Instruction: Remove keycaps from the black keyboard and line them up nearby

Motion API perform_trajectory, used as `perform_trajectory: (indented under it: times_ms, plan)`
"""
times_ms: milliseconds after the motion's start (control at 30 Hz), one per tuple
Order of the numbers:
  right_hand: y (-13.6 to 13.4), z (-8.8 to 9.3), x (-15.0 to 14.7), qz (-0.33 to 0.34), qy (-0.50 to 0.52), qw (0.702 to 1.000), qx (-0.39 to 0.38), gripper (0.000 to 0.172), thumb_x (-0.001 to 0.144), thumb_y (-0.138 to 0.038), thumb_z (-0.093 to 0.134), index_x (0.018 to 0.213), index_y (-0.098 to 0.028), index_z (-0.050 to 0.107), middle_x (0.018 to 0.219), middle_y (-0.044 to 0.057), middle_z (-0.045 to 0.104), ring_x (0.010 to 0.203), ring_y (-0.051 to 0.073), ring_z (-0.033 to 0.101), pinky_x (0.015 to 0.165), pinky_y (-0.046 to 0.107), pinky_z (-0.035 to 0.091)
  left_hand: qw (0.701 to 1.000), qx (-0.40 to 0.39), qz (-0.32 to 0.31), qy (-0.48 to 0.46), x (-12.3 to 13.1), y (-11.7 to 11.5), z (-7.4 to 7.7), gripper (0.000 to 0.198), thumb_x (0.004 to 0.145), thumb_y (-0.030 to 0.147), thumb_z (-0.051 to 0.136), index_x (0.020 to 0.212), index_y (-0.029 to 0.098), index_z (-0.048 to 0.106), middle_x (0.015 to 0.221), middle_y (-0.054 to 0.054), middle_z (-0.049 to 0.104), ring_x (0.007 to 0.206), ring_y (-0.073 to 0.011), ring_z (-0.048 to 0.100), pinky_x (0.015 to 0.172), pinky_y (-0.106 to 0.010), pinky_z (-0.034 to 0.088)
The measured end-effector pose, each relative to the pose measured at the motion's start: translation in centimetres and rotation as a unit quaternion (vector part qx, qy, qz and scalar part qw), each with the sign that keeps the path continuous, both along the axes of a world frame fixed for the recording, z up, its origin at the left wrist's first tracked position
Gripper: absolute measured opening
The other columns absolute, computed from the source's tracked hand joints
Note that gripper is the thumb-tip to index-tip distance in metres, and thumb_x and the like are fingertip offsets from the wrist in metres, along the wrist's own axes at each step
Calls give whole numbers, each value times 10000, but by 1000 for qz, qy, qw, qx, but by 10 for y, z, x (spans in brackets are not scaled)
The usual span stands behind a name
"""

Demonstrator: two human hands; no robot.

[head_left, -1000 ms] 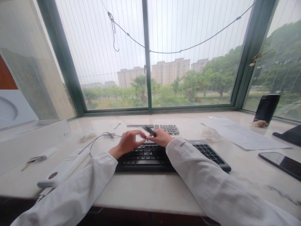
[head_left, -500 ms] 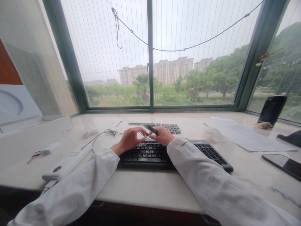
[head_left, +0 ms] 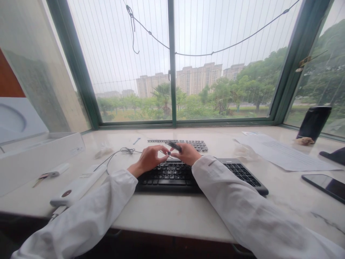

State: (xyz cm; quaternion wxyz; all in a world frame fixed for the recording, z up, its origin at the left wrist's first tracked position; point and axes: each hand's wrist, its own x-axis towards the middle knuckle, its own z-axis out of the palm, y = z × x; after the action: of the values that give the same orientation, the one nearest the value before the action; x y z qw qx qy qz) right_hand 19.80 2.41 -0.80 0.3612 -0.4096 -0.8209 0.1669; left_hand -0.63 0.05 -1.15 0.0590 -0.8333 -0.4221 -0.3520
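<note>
My left hand [head_left: 149, 158] pinches a small dark keycap [head_left: 169, 153] between thumb and fingertips, just above the keyboard. The fingertips of my right hand [head_left: 188, 154] meet the keycap from the other side. My right hand also grips a dark pen-like tool [head_left: 174, 146], which points up and to the left; its exact kind is not clear. Below both hands lies a black keyboard [head_left: 172, 182] with its keycaps off over much of the surface; my hands and right sleeve cover part of it. Behind it, loose keycaps [head_left: 199, 146] are laid out in rows.
To the left are a white power bank [head_left: 78, 189] with a cable [head_left: 126, 151], a key [head_left: 40, 178] and a white box [head_left: 40, 154]. On the right lie a crumpled plastic bag [head_left: 246, 151], a paper sheet [head_left: 283, 153] and a phone [head_left: 326, 185]. A window frame [head_left: 215, 123] stands behind.
Both hands stay together over the keyboard and keep their hold. The keycap has shifted very slightly between the fingertips; the whole view has moved a little.
</note>
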Motion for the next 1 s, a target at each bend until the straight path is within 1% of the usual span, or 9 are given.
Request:
perform_trajectory:
  times_ms: [133,333,500,667,867,1000]
  plan:
    - [0,0,0,12,-5,1000,2,159,725,-304,686,859,-224,715,795,-14,707,740,152,635,720,258,457,1000,2,-8,4,0,0,0,133,807,317,623,863,224,699,845,9,715,637,-110,605,610,-217,431]
    - [0,-1,1,-6,-9,1000,10,160,732,-316,684,861,-226,711,763,-11,700,715,152,631,703,257,451,1000,-3,-13,4,0,1,0,134,808,305,625,891,231,701,863,18,716,638,-102,604,611,-209,436]
    - [1,-1,0,4,-17,1000,5,141,733,-307,686,849,-233,714,762,-15,700,713,149,629,715,256,451,1000,-8,-21,7,0,0,1,160,831,319,599,918,232,702,867,10,716,655,-109,607,603,-210,434]
    - [2,-3,0,-4,-15,1000,7,149,741,-322,679,855,-232,711,774,-11,701,725,157,630,723,262,459,1000,-8,-23,6,-1,2,0,164,820,319,617,930,233,703,875,5,717,649,-109,608,603,-212,434]
    - [2,-3,0,10,-20,1000,2,146,739,-310,686,855,-227,715,771,-10,700,729,152,633,728,257,454,1000,-7,-17,14,-1,3,0,158,832,332,605,915,240,703,860,10,717,647,-111,609,611,-216,434]
    - [1,-2,0,3,-21,1000,0,149,741,-309,689,860,-223,715,767,-4,699,735,153,631,721,253,451,1000,-2,-23,19,-2,4,-1,169,823,336,618,928,236,704,873,1,719,657,-116,613,620,-220,440]
